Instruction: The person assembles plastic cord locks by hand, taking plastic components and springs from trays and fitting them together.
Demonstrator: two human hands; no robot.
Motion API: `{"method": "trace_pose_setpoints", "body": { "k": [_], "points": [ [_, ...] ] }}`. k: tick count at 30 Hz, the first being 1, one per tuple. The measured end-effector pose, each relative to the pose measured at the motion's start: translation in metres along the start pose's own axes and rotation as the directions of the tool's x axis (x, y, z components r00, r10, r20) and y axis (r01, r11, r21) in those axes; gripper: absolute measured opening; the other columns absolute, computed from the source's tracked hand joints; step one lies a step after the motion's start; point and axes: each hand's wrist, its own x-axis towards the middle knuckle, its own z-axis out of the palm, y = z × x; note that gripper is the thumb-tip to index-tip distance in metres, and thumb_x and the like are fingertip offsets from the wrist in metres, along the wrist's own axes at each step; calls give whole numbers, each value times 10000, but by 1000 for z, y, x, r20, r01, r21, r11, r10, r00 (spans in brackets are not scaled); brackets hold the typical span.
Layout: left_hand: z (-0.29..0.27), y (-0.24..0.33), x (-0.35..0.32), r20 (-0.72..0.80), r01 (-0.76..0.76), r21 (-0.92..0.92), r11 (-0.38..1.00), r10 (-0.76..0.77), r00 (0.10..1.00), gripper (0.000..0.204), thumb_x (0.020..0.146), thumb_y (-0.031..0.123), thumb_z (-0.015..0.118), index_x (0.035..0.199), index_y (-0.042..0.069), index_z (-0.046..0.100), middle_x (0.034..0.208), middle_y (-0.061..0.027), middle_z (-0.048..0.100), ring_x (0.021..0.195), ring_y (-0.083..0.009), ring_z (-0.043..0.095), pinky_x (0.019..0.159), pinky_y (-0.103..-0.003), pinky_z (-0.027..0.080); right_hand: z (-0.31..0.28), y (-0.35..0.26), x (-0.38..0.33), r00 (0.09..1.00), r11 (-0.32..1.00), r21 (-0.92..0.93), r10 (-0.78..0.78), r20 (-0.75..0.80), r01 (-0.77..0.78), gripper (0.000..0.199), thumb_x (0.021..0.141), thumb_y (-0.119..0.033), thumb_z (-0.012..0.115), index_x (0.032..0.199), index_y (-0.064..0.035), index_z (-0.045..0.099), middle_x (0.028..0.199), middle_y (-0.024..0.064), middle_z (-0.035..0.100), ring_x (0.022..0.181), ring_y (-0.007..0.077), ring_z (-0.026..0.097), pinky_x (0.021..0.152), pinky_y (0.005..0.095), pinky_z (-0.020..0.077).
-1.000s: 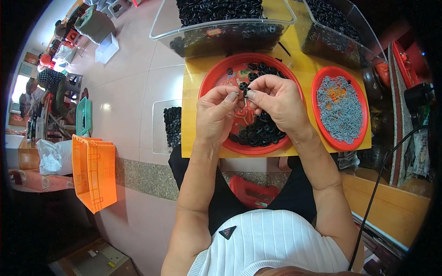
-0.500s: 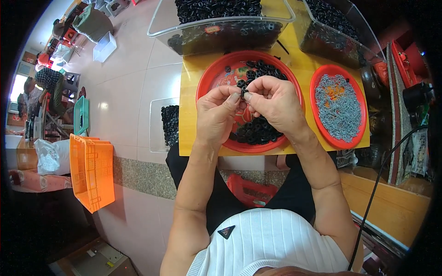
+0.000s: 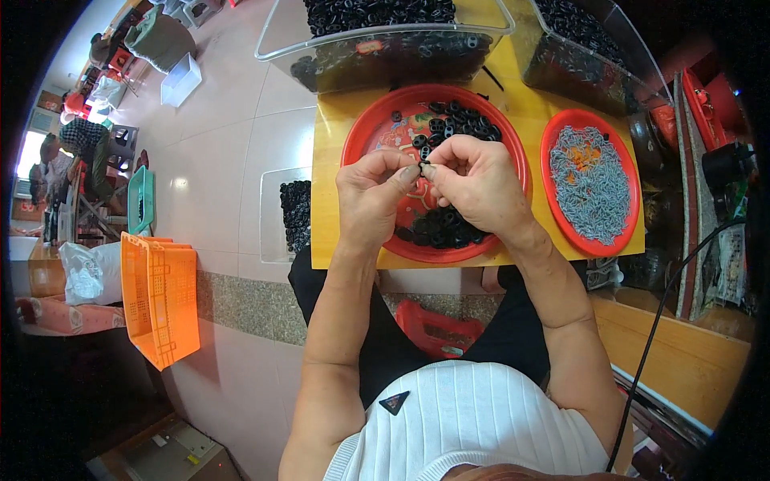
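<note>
Over a round red tray (image 3: 353, 144), my left hand (image 3: 375, 192) and my right hand (image 3: 477, 183) meet fingertip to fingertip. Both pinch one small black plastic piece (image 3: 424, 165), mostly covered by the thumbs and fingers. Loose black two-hole plastic pieces (image 3: 472, 122) lie in the far right part of the tray, and another heap (image 3: 445, 229) sits at its near side, below my hands. To the right, a red oval tray (image 3: 549, 180) holds many grey screws (image 3: 593, 200) with some orange ones among them.
Two clear bins (image 3: 385, 36) (image 3: 577, 76) full of black pieces stand at the table's far side. A third clear bin (image 3: 273, 216) is on the floor left of the yellow table (image 3: 329, 232). An orange crate (image 3: 160, 301) stands farther left. A black cable (image 3: 654, 329) runs down at right. Someone sits far left.
My hands stay together over the tray, with only a slight shift of the fingers around the black piece. The view has moved very slightly.
</note>
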Motion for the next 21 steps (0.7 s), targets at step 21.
{"method": "trace_pose_setpoints", "body": {
  "k": [21],
  "points": [
    [-12, 30, -8, -82, 56, 386, 921, -26, 996, 114, 735, 0, 618, 844, -30, 601, 814, -78, 608, 701, -128, 563, 653, -244, 456, -11, -1, 5, 992, 961, 254, 93, 90, -113, 90, 775, -48, 556, 775, 42, 553, 648, 69, 581, 544, 92, 570, 458, 204, 479]
  ]
}}
